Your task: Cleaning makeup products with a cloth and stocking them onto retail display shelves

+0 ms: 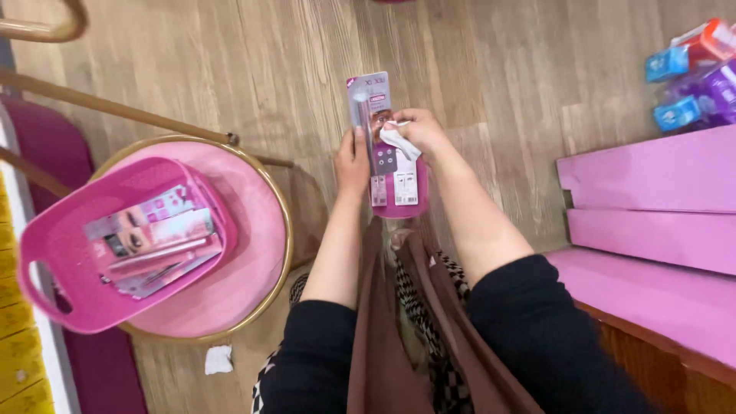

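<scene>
In front of me I hold up a long pink carded cosmetic package [399,184] with a pencil-like stick sealed along its left side. My left hand [351,162] grips the package by its left edge. My right hand [418,130] presses a small white cloth [400,141] against the front of the package. Both forearms come out of black sleeves, over a brown garment and a checkered cloth below.
A pink plastic basket [57,238] holding several similar flat packages sits on a round pink stool with a gold rim [264,184] at the left. Pink shelf boards [652,199] stand at the right, with colourful packets [698,69] above. A white scrap [218,359] lies on the wooden floor.
</scene>
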